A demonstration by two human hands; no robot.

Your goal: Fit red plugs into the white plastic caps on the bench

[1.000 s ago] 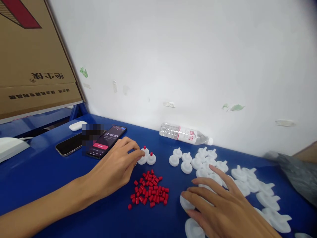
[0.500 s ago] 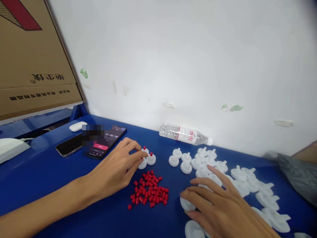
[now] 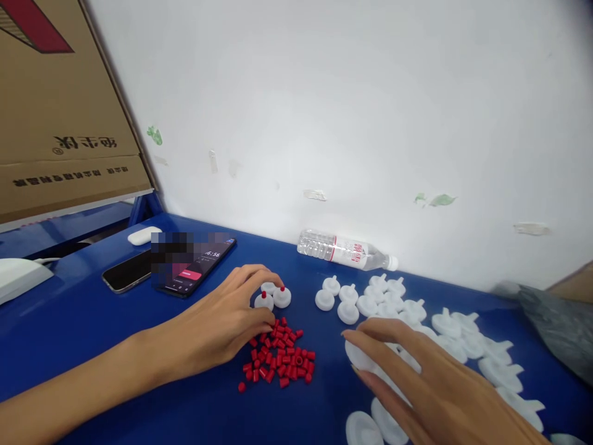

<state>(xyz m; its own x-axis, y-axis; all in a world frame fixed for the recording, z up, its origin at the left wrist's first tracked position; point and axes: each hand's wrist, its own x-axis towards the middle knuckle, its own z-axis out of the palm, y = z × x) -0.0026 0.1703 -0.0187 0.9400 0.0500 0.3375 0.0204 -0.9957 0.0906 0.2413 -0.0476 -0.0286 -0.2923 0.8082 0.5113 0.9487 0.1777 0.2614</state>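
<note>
My left hand (image 3: 222,318) is open, its fingers arched over a small group of white round parts (image 3: 281,298) with red caps on their stems. Its thumb reaches the top edge of a pile of red caps (image 3: 280,352). At the lower right my right hand (image 3: 417,377) has its fingers curved around a white part (image 3: 356,354), which shows between thumb and forefinger. Many more white parts with stems (image 3: 445,322) spread beyond and beside that hand; some are hidden under it.
A clear bottle (image 3: 347,250) lies against the wall. Two phones (image 3: 127,272) and a white case (image 3: 144,235) are at the left. A cardboard box (image 3: 69,105) stands at the back left, a grey bag (image 3: 551,321) at the right.
My left fingers have spread, and the thumb has moved down to the red caps. A red cap now shows on the nearer left white part. My right hand has closed in around a white part.
</note>
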